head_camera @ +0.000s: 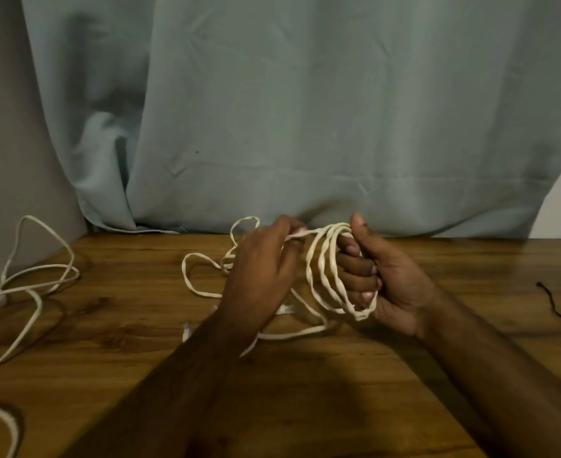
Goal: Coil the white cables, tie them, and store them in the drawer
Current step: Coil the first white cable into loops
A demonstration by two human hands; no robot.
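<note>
three white cables (325, 276), two hands (262, 276)

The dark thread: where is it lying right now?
In the head view, the dark thread lies on the wooden table at the far right, beyond the right hand.

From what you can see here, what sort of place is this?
Probably a room in a home: a wooden table stands against a pale blue curtain, with white cables lying loose on it.
</note>
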